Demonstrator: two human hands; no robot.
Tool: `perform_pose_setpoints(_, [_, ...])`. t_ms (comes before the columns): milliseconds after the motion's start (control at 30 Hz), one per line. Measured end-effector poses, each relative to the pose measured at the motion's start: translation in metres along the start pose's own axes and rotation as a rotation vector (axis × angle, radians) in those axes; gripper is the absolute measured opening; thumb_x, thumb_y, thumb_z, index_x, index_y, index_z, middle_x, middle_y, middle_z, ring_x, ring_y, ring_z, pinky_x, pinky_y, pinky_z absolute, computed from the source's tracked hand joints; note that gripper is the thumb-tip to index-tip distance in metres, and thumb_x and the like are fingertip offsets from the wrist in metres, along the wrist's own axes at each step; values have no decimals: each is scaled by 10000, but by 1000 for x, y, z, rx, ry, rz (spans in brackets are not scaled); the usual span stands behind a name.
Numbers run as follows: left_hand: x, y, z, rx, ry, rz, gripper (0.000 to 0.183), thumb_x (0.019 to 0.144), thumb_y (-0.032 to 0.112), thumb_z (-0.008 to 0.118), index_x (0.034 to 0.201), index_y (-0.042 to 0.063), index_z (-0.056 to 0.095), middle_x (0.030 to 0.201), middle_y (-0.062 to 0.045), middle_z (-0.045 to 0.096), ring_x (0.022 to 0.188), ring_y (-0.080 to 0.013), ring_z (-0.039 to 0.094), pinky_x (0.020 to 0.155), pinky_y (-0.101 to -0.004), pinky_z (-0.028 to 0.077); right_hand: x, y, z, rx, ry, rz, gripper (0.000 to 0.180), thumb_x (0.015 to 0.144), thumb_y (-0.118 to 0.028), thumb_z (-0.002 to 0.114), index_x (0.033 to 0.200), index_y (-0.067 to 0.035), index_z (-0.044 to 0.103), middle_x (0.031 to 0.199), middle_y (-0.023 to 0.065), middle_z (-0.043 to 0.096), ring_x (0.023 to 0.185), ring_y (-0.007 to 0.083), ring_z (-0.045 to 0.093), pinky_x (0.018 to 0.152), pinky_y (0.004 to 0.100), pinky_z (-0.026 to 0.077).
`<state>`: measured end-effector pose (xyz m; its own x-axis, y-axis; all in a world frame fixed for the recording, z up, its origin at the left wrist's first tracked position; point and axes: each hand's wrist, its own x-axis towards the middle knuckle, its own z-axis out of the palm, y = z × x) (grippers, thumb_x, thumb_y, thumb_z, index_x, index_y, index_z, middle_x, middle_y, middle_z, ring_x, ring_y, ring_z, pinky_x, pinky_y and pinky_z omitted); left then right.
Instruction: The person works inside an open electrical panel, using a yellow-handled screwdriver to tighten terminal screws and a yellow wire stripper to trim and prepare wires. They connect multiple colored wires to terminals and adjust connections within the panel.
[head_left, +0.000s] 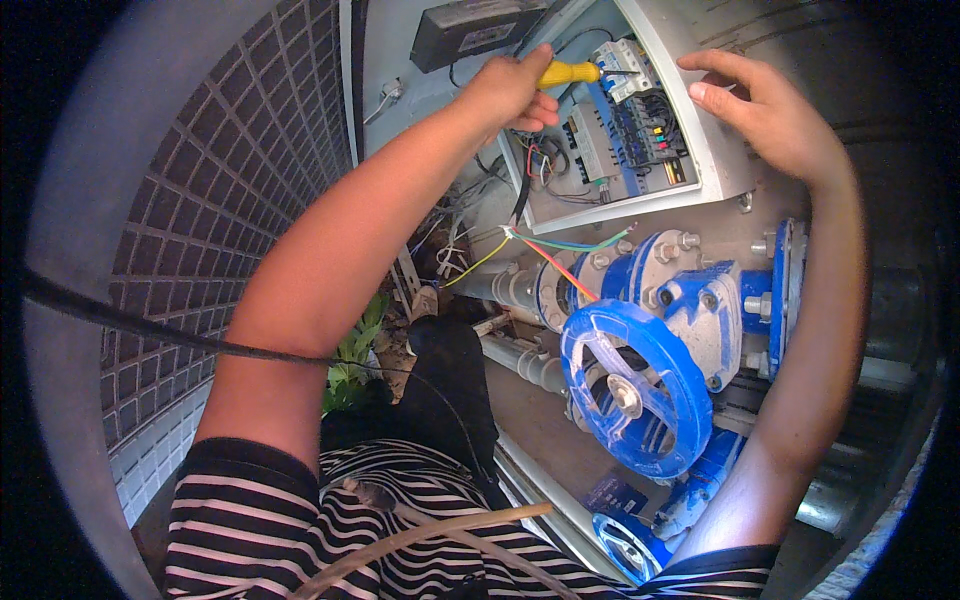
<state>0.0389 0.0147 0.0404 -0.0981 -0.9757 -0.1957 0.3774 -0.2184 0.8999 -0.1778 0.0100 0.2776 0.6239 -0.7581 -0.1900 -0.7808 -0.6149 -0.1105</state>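
My left hand (514, 90) grips a screwdriver by its yellow handle (571, 73). The shaft reaches to a white miniature circuit breaker (622, 60) inside an open metal electrical box (615, 214); whether the tip sits in a screw cannot be made out. Below that breaker is a dark terminal block (645, 131) with many black wires. A grey module (592, 142) is mounted to its left. My right hand (765, 105) is at the box's outer right side, fingers apart and holding nothing; contact with the box is unclear.
A black cable with loose coloured wire ends (555, 262) hangs below the box. Beneath it are a blue valve handwheel (637, 390) and flanged pipes (660, 255). A metal grille (217, 180) stands at left. A thin black cable (172, 337) crosses before my left arm.
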Motion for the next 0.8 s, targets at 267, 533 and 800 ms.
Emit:
perform_pose_setpoints(267, [-14, 11, 6, 154, 55, -62, 537, 951, 510, 686, 1219, 48, 632, 820, 0, 671, 696, -90, 691, 539, -208, 502, -2, -1, -2, -1, -26, 47, 433, 1023, -354, 626, 1382, -111, 644, 1179, 97, 674, 1031, 182, 621, 916, 322, 513])
perform_pose_setpoints(533, [-13, -3, 13, 213, 62, 97, 523, 992, 552, 586, 1127, 55, 674, 788, 18, 653, 613, -43, 568, 516, -178, 382, -1, 0, 0, 62, -20, 29, 428, 1021, -347, 634, 1376, -109, 648, 1102, 73, 664, 1002, 171, 619, 902, 324, 513])
perform_pose_setpoints(800, [-49, -5, 38, -747, -94, -188, 389, 1032, 471, 497, 1094, 104, 610, 778, -13, 579, 576, -76, 452, 470, -228, 336, 1, 1, -1, 12, 90, -99, 386, 1024, -313, 628, 1348, -104, 661, 1055, 53, 653, 955, 153, 604, 867, 304, 502])
